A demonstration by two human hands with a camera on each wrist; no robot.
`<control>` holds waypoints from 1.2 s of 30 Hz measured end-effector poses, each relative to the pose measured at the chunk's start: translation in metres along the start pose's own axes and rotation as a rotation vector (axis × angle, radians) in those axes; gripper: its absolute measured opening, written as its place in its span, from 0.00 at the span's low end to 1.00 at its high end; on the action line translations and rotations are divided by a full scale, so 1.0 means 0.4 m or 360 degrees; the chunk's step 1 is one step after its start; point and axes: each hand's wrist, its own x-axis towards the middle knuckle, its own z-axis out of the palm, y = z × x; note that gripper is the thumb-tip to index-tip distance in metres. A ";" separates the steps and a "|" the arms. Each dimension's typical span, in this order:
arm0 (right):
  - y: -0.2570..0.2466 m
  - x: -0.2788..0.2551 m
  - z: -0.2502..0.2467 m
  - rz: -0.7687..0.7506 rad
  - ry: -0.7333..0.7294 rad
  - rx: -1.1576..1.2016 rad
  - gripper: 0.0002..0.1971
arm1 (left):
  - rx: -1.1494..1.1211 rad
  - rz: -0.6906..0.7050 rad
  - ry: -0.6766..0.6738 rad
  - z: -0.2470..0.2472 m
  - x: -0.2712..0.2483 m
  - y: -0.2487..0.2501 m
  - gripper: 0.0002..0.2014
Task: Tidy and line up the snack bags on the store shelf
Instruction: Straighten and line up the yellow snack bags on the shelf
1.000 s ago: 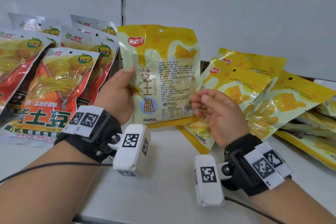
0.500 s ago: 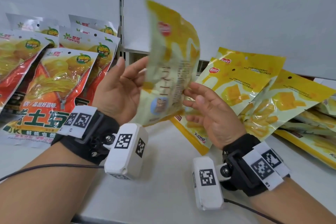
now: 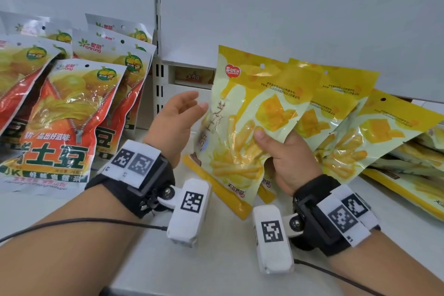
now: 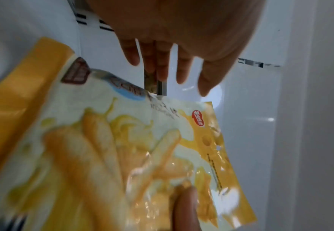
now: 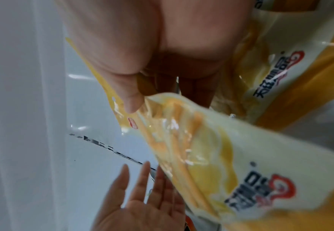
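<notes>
A yellow and cream snack bag (image 3: pixel 249 118) (image 4: pixel 122 156) (image 5: pixel 211 153) with printed cheese sticks stands upright with its front side towards me. My right hand (image 3: pixel 278 149) (image 5: pixel 134 87) pinches its lower right part, thumb on the front and fingers behind. My left hand (image 3: pixel 177 118) (image 4: pixel 174 62) (image 5: pixel 142 195) is open with straight fingers just left of the bag's edge; contact is unclear. More yellow bags (image 3: pixel 348 122) of the same kind lean behind it to the right.
Red and orange potato snack bags (image 3: pixel 69 115) stand in rows at the left on the white shelf (image 3: pixel 216 259). A slotted upright post (image 3: pixel 158 74) divides the white back panels. Further yellow bags (image 3: pixel 413 170) lie flat at the far right.
The bag has been turned from its printed back to its front. The left hand let go of it and opened. The right hand now holds it alone, shifted right.
</notes>
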 end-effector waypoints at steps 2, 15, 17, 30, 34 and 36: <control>-0.005 -0.001 0.002 -0.0035 0.0004 0.0033 0.20 | 0.0067 -0.0102 -0.0002 -0.014 0.013 -0.011 0.18; -0.028 0.002 -0.010 0.0120 0.0246 0.0171 0.13 | -0.0294 -0.0090 -0.0069 -0.016 0.012 -0.014 0.10; -0.029 0.002 -0.011 0.0129 0.0234 0.0182 0.13 | -0.0309 -0.0080 -0.0072 -0.018 0.014 -0.016 0.10; -0.073 0.028 -0.022 0.0033 0.0311 0.0416 0.19 | -0.0256 -0.0092 -0.0154 -0.018 0.012 -0.020 0.06; -0.085 0.044 -0.044 0.0089 0.0333 0.0531 0.10 | -0.0263 -0.0089 -0.0194 -0.010 0.009 -0.019 0.07; -0.089 0.040 -0.043 0.0142 0.0437 0.0718 0.11 | -0.0269 -0.0091 -0.0211 -0.010 0.008 -0.017 0.07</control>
